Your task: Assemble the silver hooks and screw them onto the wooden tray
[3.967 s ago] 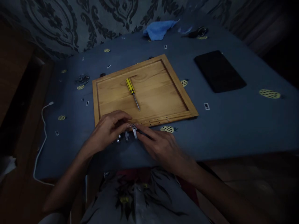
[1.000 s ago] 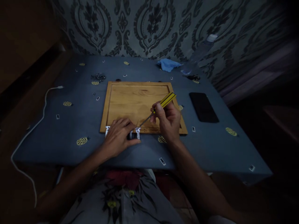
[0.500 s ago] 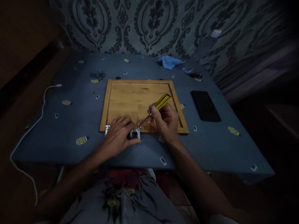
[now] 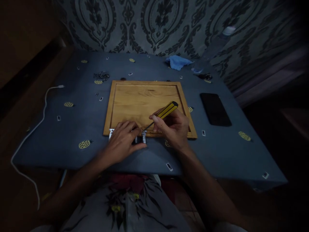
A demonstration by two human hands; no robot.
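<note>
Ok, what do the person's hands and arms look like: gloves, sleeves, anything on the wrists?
The left hand and right hand are bare: no gloves, and no ring, watch or band shows in dim light. The left forearm and right forearm are uncovered; pale cloth at the picture's lower corners may be short sleeves. The garment is grey with dark leafy print.

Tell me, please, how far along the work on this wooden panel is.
Done: a metal bracket lies against the near edge of the wooden panel. In hand: the left hand holds it while the right hand points the screwdriver at it. Left: no seated screw shows; loose hardware lies far left on the table.
</note>
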